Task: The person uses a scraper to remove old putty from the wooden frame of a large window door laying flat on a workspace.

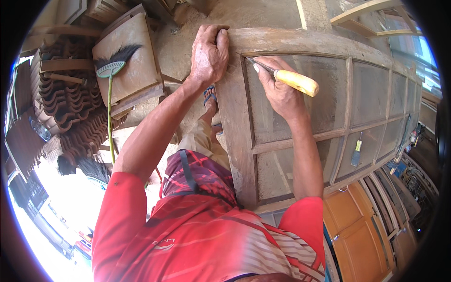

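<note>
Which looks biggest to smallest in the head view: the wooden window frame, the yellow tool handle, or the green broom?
1. wooden window frame
2. green broom, long and thin
3. yellow tool handle, though it is nearer the camera

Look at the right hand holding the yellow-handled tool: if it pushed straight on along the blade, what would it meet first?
Probably the wooden door frame: the right hand aims the chisel up-left into the pane's top corner, beside the left hand.

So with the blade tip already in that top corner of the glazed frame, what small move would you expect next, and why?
Probably a short draw of the yellow-handled tool along the inner edge of the wooden frame. The right hand holds it with the blade tip at the pane's upper left corner, where glass meets wood. The left hand grips the frame's corner, bracing it.
</note>
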Motion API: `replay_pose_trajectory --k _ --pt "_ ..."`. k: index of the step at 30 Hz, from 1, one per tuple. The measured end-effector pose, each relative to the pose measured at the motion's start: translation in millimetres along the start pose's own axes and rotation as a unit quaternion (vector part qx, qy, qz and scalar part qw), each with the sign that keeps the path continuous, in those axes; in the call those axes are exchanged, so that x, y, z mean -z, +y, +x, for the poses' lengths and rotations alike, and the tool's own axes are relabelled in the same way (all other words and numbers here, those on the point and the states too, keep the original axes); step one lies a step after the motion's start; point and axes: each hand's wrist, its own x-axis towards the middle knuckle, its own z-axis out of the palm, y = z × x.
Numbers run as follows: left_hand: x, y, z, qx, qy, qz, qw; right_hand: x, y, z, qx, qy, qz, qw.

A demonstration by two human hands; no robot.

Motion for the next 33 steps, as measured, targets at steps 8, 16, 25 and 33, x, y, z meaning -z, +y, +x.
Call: replay_pose_trajectory --k 8,16,25,33 --pt "0.8 -1.2 -0.6 -0.009 0.004 -0.011 1.000 -5.2 8.0 15.1 0.043 -0.047 -0.039 0.997" --pt "-0.7 0.5 -1.5 0.000 -0.003 -0.016 1.000 7.3 10.1 29.1 0.100 -0.137 -0.086 0.982" --pt "1.4 1.2 -0.5 0.004 -0.008 -0.020 1.000 13.7 14.7 24.8 0.082 -0.137 -0.054 0.986" --pt "-0.6 0.0 -1.0 0.003 -0.007 -0.011 1.000 15.7 11.1 34.2 0.121 -0.182 -0.071 0.973"
